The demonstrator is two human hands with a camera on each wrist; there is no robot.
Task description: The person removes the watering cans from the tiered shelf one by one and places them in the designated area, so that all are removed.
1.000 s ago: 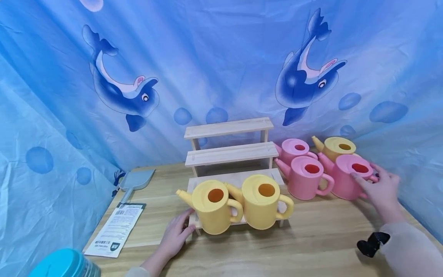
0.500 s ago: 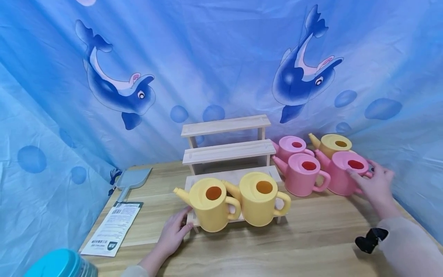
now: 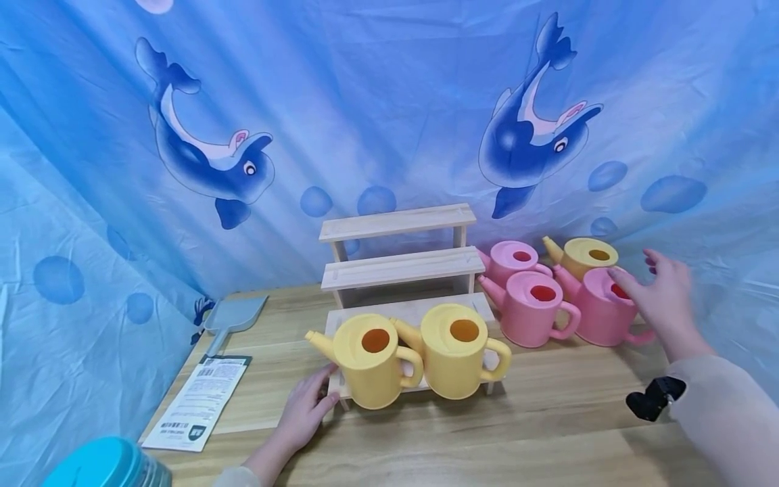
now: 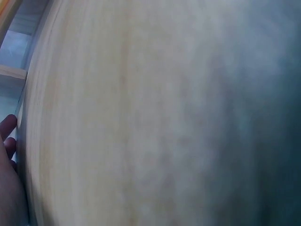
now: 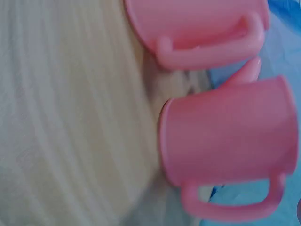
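Observation:
At the lower left corner of the stepped wooden stand (image 3: 402, 267), my left hand (image 3: 304, 409) holds the bottom step's edge, thumb in front. Two yellow watering cans, a left one (image 3: 370, 368) and a right one (image 3: 453, 358), stand side by side on that step, spouts left. My right hand (image 3: 663, 301) hovers over the right-hand pink watering can (image 3: 599, 311), fingers spread and thumb across its opening in the head view. That can's handle hangs free in the right wrist view. Beside it stands another pink watering can (image 3: 528, 314).
Behind are a third pink watering can (image 3: 510, 257) and a yellow watering can (image 3: 584, 253). A grey dustpan (image 3: 237, 314), a white printed packet (image 3: 201, 406) and a blue-lidded container (image 3: 97, 463) lie along the left. A blue dolphin curtain (image 3: 389, 101) encloses the wooden table (image 3: 487, 446).
My right hand has come off the handle side of the right-hand pink watering can and risen, fingers spreading toward the back. My left hand keeps its place at the stand.

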